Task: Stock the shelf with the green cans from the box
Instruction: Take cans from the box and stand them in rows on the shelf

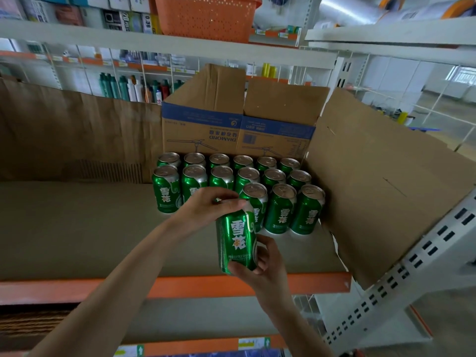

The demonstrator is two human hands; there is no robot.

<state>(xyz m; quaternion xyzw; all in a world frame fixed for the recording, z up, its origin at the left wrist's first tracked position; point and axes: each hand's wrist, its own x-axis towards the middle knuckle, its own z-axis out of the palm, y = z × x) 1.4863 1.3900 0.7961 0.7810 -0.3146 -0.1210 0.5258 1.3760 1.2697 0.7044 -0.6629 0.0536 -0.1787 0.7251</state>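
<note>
**Ann:** Fingers of the left hand are curled over the top rim of a green can, pinching it from above, while the right hand cups the can's bottom end, thumb across the front and the other fingertips wrapped round the side.

**Bo:** Both hands closed on the same can, then. Where is it?

**Ann:** Above the front edge of the shelf, just in front of the block of standing cans, label facing us, tilted slightly. I can't tell whether its base touches the shelf.

**Bo:** Take me left to right.

**Ann:** Left part of the shelf is bare board with a brown cardboard sheet along the back. Towards the right end stand the cans, upright, shoulder to shoulder: six in the back row, six in the middle row, three in the front row at the right.

**Bo:** And the box?

**Ann:** A cardboard box stands right behind the back row, printing upside down, flaps open. A big loose flap leans at the right end of the shelf, just beside the last cans.

**Bo:** The front edge?

**Ann:** An orange strip runs along it, under both wrists.
</note>
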